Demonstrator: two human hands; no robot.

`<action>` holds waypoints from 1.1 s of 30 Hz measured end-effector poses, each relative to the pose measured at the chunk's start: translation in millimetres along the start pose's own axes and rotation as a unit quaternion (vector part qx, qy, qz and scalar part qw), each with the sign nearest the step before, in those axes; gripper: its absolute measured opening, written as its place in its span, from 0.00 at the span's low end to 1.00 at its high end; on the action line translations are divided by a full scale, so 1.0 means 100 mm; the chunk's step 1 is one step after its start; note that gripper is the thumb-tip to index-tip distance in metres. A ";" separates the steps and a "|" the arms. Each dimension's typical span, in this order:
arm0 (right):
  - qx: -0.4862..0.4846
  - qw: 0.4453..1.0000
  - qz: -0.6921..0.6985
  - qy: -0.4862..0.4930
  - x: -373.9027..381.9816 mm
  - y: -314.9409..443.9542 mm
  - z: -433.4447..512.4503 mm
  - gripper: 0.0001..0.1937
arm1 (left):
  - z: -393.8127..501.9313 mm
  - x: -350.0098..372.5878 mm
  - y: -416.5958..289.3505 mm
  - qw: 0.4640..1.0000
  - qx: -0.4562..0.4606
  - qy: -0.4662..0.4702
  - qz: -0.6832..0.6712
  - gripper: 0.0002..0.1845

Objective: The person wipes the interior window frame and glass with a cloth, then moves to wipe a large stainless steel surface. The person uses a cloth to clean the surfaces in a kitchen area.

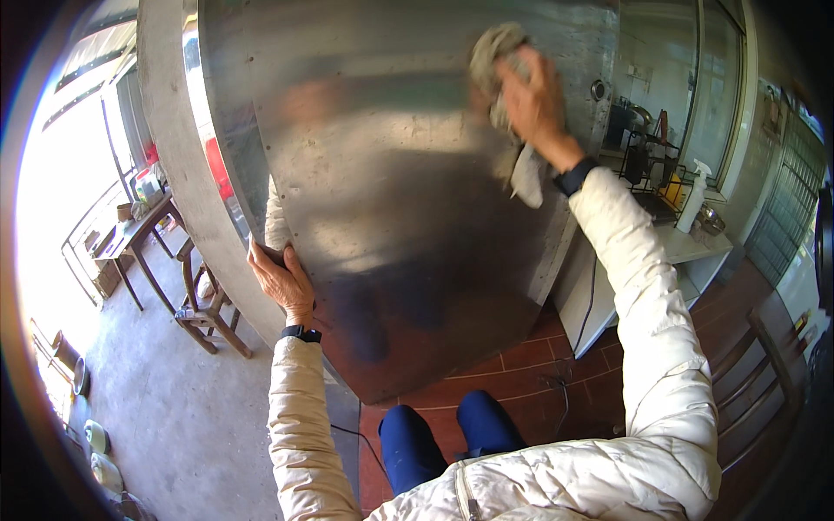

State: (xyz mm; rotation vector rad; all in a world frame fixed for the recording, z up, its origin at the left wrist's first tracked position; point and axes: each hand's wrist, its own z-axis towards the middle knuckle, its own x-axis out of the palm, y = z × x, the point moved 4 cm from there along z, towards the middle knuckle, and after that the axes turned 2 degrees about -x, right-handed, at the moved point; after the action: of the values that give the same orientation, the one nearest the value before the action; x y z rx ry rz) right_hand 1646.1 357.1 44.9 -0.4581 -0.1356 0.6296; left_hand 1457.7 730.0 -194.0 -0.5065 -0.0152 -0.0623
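Observation:
Before me stands a large, shiny sheet-metal panel [417,228], which looks like a door, with a round metal fitting [597,90] near its upper right edge. A crumpled grey-beige cloth [498,55] is under my right hand [537,107], pressed to the upper right of the panel. One end of it dangles below the wrist. That hand is blurred. At the panel's lower left, my left hand [287,280] grips the upright edge, thumb on the face and fingers around the side. The metal mirrors my sleeve and legs dimly.
A white cabinet [707,247] at right bears a spray bottle [692,198], a metal bowl [711,220] and a black wire rack [651,156]. A cable [563,404] lies on the red tiles. Left, beyond the wall edge, are a wooden chair [207,316] and a table [140,228].

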 end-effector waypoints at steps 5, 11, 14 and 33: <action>0.143 0.984 -0.057 -0.086 0.14 0.08 0.56 0.18 | 0.01 -0.01 -0.02 1.000 0.011 -0.004 0.001 0.34; -0.177 0.980 0.062 0.062 0.09 1.21 -0.24 0.20 | 0.01 -0.03 -0.07 0.999 0.038 -0.019 0.003 0.34; -0.297 0.944 0.118 0.085 0.04 1.18 -0.57 0.19 | 0.01 -0.02 -0.05 1.000 0.024 -0.009 0.000 0.34; -0.123 0.991 0.050 0.019 0.18 1.78 0.12 0.18 | 0.02 -0.04 -0.06 1.000 0.007 -0.005 -0.006 0.35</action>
State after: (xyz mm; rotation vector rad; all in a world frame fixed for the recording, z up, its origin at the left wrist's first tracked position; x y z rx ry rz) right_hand 1561.7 499.6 -25.0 -0.7189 -0.1556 0.7044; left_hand 1453.8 726.2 -189.7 -0.4919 -0.0283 -0.0709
